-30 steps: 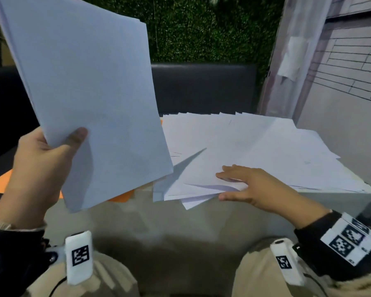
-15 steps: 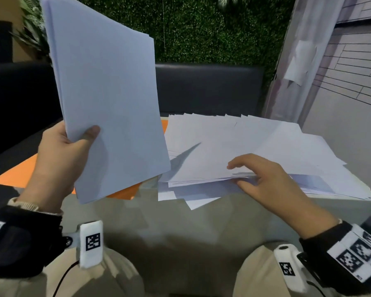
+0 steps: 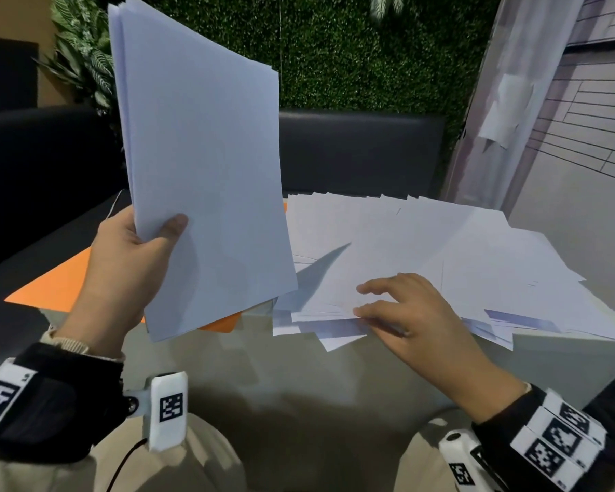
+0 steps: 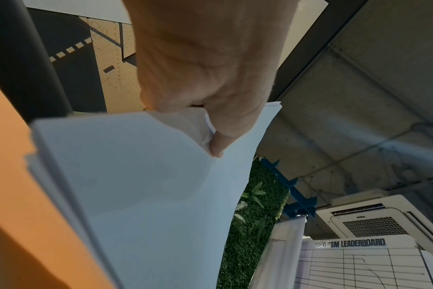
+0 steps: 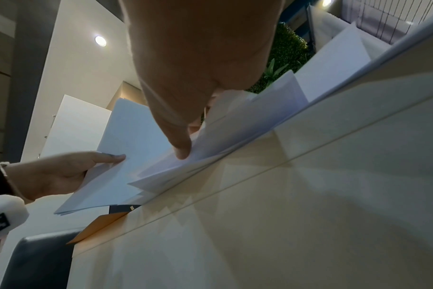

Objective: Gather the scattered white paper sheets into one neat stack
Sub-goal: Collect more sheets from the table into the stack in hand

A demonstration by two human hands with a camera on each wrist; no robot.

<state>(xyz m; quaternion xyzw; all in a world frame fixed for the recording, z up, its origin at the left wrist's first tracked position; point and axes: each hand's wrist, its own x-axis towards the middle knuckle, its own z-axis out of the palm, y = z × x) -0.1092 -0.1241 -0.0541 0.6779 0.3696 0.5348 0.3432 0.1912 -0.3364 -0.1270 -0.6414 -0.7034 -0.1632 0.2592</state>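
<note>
My left hand (image 3: 150,236) holds a thick stack of white sheets (image 3: 199,172) upright above the table's left side, thumb on the front and fingers behind. The left wrist view shows the left hand (image 4: 210,121) pinching the stack (image 4: 148,195) at its lower corner. Several loose white sheets (image 3: 441,250) lie fanned across the table to the right. My right hand (image 3: 361,300) pinches the near edge of their top layers, fingers on top and thumb beneath. In the right wrist view its thumb (image 5: 183,150) slips under the overhanging sheets (image 5: 247,133).
An orange sheet (image 3: 61,282) lies on the white table (image 3: 334,367) under the held stack. A dark padded bench (image 3: 355,150) and a green hedge wall (image 3: 352,55) stand behind. A curtain and grey wall (image 3: 583,193) close the right side.
The held stack has shifted right and stands more upright. My right hand went from lying flat on the fanned sheets to pinching their near edge with the thumb underneath.
</note>
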